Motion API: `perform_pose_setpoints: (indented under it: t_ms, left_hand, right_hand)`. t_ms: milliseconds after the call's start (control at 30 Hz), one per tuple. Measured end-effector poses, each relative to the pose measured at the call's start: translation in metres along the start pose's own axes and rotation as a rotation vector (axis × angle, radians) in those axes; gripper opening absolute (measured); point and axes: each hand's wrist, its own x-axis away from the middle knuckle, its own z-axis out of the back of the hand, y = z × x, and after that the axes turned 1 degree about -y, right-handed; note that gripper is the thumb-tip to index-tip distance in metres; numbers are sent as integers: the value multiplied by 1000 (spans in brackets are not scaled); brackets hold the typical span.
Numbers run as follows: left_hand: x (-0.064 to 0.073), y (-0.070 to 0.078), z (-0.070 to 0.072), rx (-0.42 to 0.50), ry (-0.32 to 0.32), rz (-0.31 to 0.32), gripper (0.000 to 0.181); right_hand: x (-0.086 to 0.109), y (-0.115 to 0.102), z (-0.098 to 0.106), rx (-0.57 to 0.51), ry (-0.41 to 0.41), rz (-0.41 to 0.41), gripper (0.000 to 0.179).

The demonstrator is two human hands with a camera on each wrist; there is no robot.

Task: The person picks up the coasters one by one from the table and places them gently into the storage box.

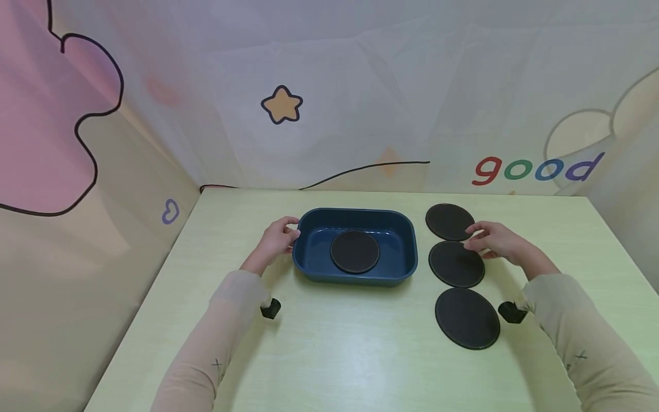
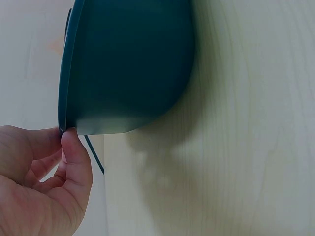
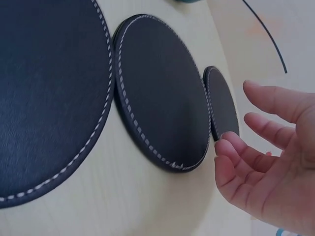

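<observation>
Four black discs: one (image 1: 355,252) lies flat inside the blue tray; three more line up to the tray's right, far (image 1: 449,222), middle (image 1: 453,266) and near (image 1: 467,318), edge to edge or nearly so, pale stitching round their rims!
Blue tray: here it sits, our landmark (image 1: 396,246), upright on the pale table (image 1: 360,343).
Left hand: at the tray's left end, this hand (image 1: 275,237) has the rim pinched between thumb and finger.
Right hand: over to the tray's right, it (image 1: 494,239) hovers by the far and middle discs, fingers loosely bent, nothing in its grasp; whether a fingertip touches, I can't tell.
Writing: "good" (image 1: 537,170), in red, green, blue and purple, on the backdrop (image 1: 355,137) behind and right of the tray.
Star: an orange one (image 1: 282,105) behind the tray.
</observation>
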Motion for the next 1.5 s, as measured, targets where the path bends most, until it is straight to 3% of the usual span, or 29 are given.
perform_pose_setpoints:
  t_ms: [267,1033,1500]
  left_hand:
    - [0,1,1,-4,-3,-1,35]
    - [-3,1,2,-23,-9,18,35]
    - [-4,-1,1,-22,-8,19,35]
  right_hand:
    - [-2,8,-1,2,7,-33,53]
    - [-15,10,-11,234,66,-27,33]
    - [-15,10,-11,231,48,-34,30]
